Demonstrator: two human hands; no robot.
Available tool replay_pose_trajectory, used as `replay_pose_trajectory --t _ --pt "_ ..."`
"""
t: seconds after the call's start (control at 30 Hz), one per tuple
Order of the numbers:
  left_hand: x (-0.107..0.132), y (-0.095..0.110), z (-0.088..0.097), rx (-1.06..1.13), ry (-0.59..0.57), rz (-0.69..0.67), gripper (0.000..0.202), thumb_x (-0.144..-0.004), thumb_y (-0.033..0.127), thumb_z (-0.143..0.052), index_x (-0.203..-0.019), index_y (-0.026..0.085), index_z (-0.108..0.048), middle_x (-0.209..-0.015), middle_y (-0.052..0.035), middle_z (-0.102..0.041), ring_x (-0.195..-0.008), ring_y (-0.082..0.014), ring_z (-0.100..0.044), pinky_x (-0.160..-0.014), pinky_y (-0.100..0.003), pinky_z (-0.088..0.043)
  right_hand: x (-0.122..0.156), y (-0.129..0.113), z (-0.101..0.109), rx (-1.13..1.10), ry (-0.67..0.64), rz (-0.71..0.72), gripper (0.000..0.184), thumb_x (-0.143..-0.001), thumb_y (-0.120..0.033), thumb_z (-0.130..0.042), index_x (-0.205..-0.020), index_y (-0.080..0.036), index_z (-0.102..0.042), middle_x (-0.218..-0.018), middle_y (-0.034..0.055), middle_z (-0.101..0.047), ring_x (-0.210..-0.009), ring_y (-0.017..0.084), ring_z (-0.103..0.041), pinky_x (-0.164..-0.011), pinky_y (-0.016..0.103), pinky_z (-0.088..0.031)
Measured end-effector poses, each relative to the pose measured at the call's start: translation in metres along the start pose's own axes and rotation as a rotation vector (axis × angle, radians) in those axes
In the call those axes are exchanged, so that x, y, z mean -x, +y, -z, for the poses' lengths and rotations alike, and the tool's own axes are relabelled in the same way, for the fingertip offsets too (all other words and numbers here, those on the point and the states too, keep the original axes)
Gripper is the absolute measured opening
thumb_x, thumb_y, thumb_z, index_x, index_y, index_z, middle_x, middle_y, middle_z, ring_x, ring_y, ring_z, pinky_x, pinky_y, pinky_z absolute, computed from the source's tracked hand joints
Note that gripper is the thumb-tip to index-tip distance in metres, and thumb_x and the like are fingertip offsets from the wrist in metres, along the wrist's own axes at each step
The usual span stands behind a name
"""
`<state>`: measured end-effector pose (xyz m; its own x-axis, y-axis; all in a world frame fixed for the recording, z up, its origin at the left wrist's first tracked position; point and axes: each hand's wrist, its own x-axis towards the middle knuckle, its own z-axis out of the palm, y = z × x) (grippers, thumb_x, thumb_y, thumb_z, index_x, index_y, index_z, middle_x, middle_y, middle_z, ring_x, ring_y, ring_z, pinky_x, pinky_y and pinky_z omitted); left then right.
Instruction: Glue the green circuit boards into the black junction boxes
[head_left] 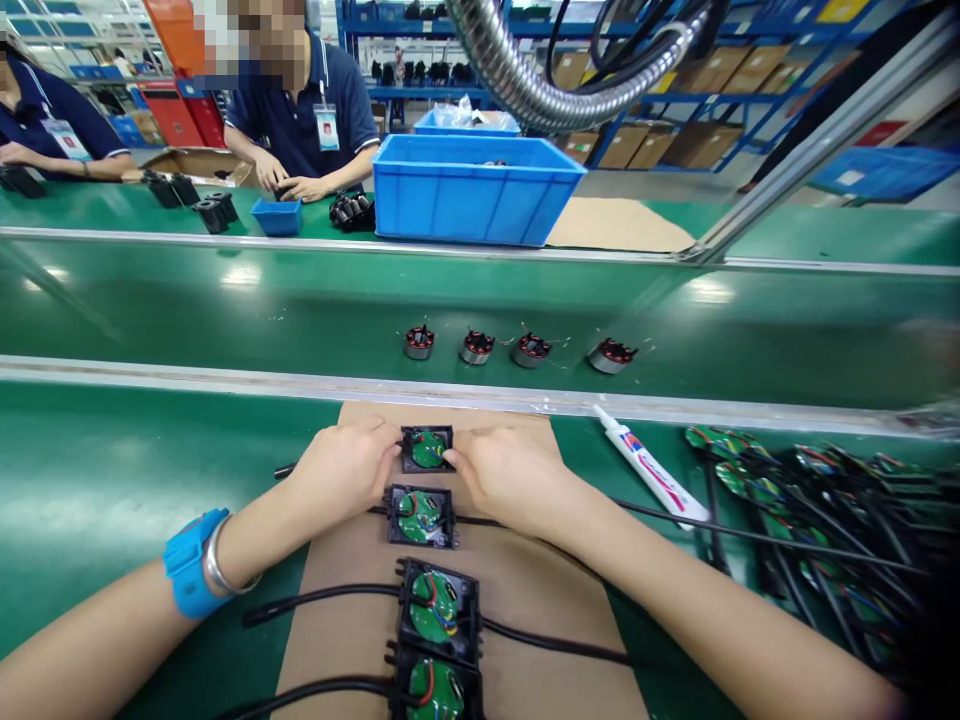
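My left hand (357, 458), wearing a blue band and a silver bangle at the wrist, pinches the left edge of a small black plastic housing (407, 462). My right hand (495, 470) grips the same housing from the right, its thumb at the edge of the round green circuit board (428, 449) inside. Just nearer to me lies another housing with a green board (419, 516) and black cables on both sides. Below it are two more cabled housings, one with its board (433, 606) in full view and one (436, 690) cut off by the frame. All rest on brown cardboard (555, 610).
A white glue tube (651, 472) and a heap of cabled circuit boards (817, 520) lie to the right. Several stators (477, 348) stand on the green strip beyond the metal rail (285, 376). A blue bin (472, 195) and two co-workers (330, 75) are across; a metal hose (555, 100) hangs overhead.
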<state>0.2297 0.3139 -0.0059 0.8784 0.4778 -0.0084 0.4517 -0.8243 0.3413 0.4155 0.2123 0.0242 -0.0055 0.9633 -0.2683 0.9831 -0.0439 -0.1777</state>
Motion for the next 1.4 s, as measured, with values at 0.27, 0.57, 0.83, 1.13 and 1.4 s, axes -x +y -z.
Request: replay_pose_trajectory --t 0.27,0.57,0.83,1.13,1.4 --pt "-0.004 -0.006 0.002 0.068 -0.030 0.055 0.025 -0.089 0.020 -0.046 -0.101 0.019 -0.067 -0.100 -0.0032 -0.069 -0.088 -0.0235 -0.066 -0.077 -0.040 -0.055 -0.002 0.002 -0.006 -0.112 -0.046 0.110 0.030 -0.091 -0.025 -0.038 -0.105 -0.020 -0.064 -0.091 0.0081 -0.064 -0.079 0.021 -0.060 -0.064 0.031 -0.034" --pt "-0.014 -0.010 0.003 -0.131 -0.117 -0.002 0.023 -0.089 0.014 -0.048 -0.101 0.017 -0.068 -0.096 -0.0057 -0.068 -0.093 -0.0224 -0.063 -0.080 -0.035 -0.053 -0.007 -0.001 -0.007 -0.072 -0.088 0.103 0.028 -0.085 -0.022 -0.040 -0.095 -0.018 -0.066 -0.088 0.0095 -0.065 -0.080 0.023 -0.061 -0.064 0.032 -0.036" --pt "-0.026 0.020 0.005 -0.402 -0.228 -0.055 0.027 -0.085 0.002 -0.040 -0.088 0.003 -0.067 -0.088 -0.0194 -0.063 -0.085 -0.0321 -0.061 -0.070 -0.043 -0.052 -0.006 -0.005 -0.005 -0.069 -0.091 0.084 0.033 -0.082 -0.022 -0.040 -0.099 -0.017 -0.069 -0.093 0.0115 -0.067 -0.084 0.026 -0.063 -0.068 0.035 -0.041" --pt "-0.007 0.020 -0.007 -0.386 -0.218 -0.055 0.051 -0.085 0.003 -0.041 -0.135 0.006 -0.049 -0.117 -0.0161 -0.060 -0.102 -0.0276 -0.061 -0.084 -0.039 -0.054 -0.002 -0.009 -0.009 -0.134 -0.055 0.090 0.033 -0.085 -0.020 -0.039 -0.102 -0.014 -0.067 -0.097 0.0144 -0.067 -0.088 0.027 -0.064 -0.073 0.036 -0.043" --pt "-0.010 0.015 0.006 -0.247 -0.130 -0.089 0.035 -0.086 0.015 -0.047 -0.116 0.016 -0.065 -0.101 -0.0101 -0.063 -0.087 -0.0271 -0.063 -0.072 -0.041 -0.055 -0.001 -0.001 -0.005 -0.253 -0.083 0.085 0.031 -0.086 -0.027 -0.044 -0.105 -0.014 -0.065 -0.101 0.0138 -0.068 -0.091 0.026 -0.063 -0.071 0.033 -0.042"
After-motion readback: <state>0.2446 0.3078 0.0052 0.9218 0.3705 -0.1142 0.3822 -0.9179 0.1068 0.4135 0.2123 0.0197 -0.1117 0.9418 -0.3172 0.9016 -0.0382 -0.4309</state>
